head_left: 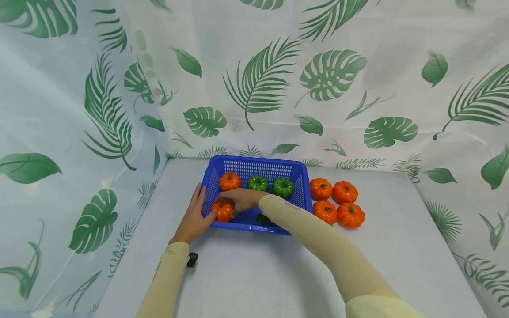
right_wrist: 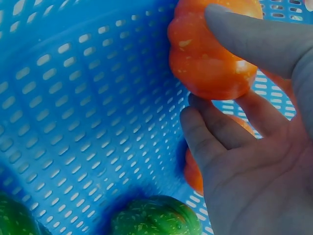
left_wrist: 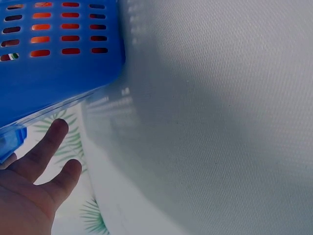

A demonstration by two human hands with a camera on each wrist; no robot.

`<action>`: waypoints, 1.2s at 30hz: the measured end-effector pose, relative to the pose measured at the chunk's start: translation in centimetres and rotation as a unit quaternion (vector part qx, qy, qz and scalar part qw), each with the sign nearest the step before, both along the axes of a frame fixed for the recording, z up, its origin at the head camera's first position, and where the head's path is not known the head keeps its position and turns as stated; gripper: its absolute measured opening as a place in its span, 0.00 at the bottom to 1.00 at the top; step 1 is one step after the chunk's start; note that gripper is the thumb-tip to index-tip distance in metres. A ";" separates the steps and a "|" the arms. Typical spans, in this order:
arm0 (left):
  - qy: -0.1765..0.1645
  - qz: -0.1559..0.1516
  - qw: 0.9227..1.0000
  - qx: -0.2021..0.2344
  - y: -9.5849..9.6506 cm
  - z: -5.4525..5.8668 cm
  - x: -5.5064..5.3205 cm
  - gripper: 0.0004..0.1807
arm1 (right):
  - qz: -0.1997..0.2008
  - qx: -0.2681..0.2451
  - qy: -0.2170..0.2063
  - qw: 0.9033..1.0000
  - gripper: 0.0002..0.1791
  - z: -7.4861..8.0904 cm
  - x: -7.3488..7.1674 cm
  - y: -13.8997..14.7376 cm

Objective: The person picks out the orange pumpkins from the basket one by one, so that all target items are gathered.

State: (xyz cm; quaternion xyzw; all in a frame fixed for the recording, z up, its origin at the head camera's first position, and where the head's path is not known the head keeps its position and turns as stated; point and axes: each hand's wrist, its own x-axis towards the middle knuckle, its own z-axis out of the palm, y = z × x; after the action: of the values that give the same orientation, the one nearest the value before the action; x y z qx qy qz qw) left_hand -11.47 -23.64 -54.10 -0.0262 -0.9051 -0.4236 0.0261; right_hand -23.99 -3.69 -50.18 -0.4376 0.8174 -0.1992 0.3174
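Note:
My right hand (head_left: 243, 199) reaches into a blue plastic basket (head_left: 254, 228) and grips a small, glossy orange pumpkin (right_wrist: 215, 54). Its thumb lies over the top, with fingers underneath. In the head view that pumpkin (head_left: 222, 210) is at the basket's near left corner. My left hand (head_left: 195, 219) rests at the left rim, thumb inside beside the pumpkin. The left wrist view shows two of its fingers (left_wrist: 41, 152) straight and spread outside the basket. Also in the basket are another orange pumpkin (head_left: 229, 181) and two green ones, left (head_left: 257, 183) and right (head_left: 283, 187).
Several orange pumpkins (head_left: 345, 192) stand close together on the white table (head_left: 397, 247), right of the basket. Behind the table hangs a leaf-patterned curtain (head_left: 274, 128), which also runs along the left side (head_left: 59, 132). A black device (head_left: 192, 259) sits at the left wrist.

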 end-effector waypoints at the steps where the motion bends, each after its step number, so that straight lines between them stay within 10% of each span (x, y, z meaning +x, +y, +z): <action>1: 0.001 -0.001 1.000 -0.001 0.0 0.0 0.0 0.51 | -0.001 -0.002 0.000 1.000 0.38 0.0 0.0 0.1; 36: -0.002 0.003 1.000 -0.013 0.1 -0.3 -0.1 0.51 | -0.128 -0.150 -0.017 0.980 0.42 3.0 0.3 8.2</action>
State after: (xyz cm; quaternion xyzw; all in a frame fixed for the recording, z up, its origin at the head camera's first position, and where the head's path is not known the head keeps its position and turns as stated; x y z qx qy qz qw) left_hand -11.54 -23.52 -54.43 -0.0234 -0.9108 -0.4114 0.0249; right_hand -23.69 4.48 -47.19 -0.3687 0.8217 -0.3659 0.2345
